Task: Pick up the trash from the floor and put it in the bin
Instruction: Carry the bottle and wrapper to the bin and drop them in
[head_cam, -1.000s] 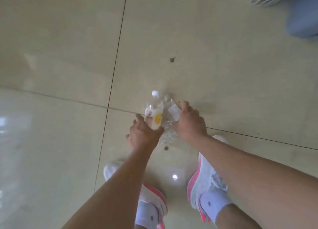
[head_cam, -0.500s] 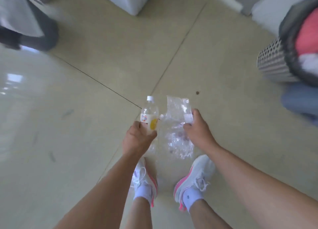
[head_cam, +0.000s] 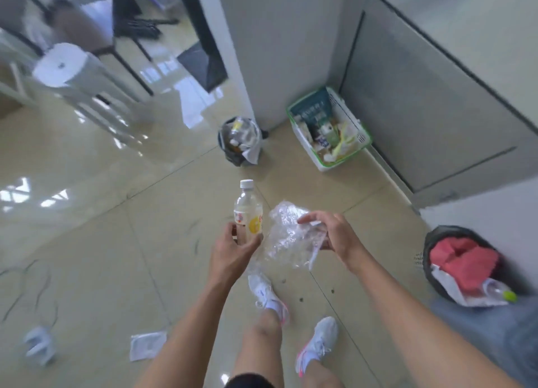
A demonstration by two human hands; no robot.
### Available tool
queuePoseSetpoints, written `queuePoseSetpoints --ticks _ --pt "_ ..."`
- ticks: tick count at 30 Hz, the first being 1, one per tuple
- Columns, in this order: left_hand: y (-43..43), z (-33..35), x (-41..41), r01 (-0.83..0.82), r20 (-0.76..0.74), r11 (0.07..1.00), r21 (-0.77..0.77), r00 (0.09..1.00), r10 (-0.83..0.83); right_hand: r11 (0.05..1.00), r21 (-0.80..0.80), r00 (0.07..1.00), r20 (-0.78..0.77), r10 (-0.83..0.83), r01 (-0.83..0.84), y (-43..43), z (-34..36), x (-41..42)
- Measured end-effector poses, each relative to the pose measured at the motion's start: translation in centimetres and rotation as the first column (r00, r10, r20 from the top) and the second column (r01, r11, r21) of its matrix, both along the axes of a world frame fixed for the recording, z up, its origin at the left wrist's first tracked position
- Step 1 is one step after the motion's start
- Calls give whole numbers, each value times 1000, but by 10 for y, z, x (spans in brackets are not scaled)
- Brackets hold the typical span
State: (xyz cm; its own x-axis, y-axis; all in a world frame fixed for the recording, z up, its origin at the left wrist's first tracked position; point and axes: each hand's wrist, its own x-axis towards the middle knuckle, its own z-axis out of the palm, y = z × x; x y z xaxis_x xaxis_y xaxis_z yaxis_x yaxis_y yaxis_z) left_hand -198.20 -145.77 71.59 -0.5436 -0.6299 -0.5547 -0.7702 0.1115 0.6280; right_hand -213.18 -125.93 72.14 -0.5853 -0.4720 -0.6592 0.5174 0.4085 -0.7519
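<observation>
Small clear plastic bottle (head_cam: pixel 248 210), white cap, red-and-yellow label, upright and off the floor (head_cam: pixel 116 242), gripped round its lower half by the left hand (head_cam: pixel 233 250). Just beside it, a crumpled clear plastic bag (head_cam: pixel 288 242), hanging loose, pinched near its upper edge by the right hand (head_cam: pixel 332 233). Farther ahead, a small round bin (head_cam: pixel 233 160) with a black liner, open-topped, part-filled with litter. At far right, a second black-lined bin (head_cam: pixel 429 250), stuffed with pink cloth (head_cam: pixel 463 259) and white paper. Lower left on the floor, a flat white wrapper (head_cam: pixel 148 345) and, well apart from it, a blurred pale crumpled scrap (head_cam: pixel 39 345).
</observation>
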Motion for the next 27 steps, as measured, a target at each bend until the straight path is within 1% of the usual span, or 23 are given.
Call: queuePoseSetpoints --ticks 2,4,5,7,11,15,19,23,27 --pt "-18 22 7 -32 -22 999 -32 999 31 991 98 983 -151 108 -94 -28 21 0" --pt "-40 36 9 -48 -51 998 -42 998 46 956 223 912 -319 256 -190 -56 36 -1" --pt "-53 41 9 -48 -62 998 -39 997 45 940 263 879 -367 305 -216 -70 42 -2" --pt "-79 51 6 -29 -66 999 -18 997 28 923 305 844 -406 350 -236 -98 53 -5" --pt "-133 68 -3 -20 -62 999 29 998 22 917 354 828 -447 340 -185 -151 69 -19" --pt "-175 79 -16 -52 -28 995 81 998 54 923 342 842 -435 319 -173 -192 79 -33" --pt "-209 75 -38 -76 21 989 126 997 74 905 388 857 -392 334 -175 -225 73 -55" --pt "-246 54 -77 -100 77 984 145 993 89 878 429 886 -293 358 -213 -263 43 -95" --pt "-289 10 -131 -152 155 969 193 980 123 873 418 903 -224 366 -250 -312 -5 -137"
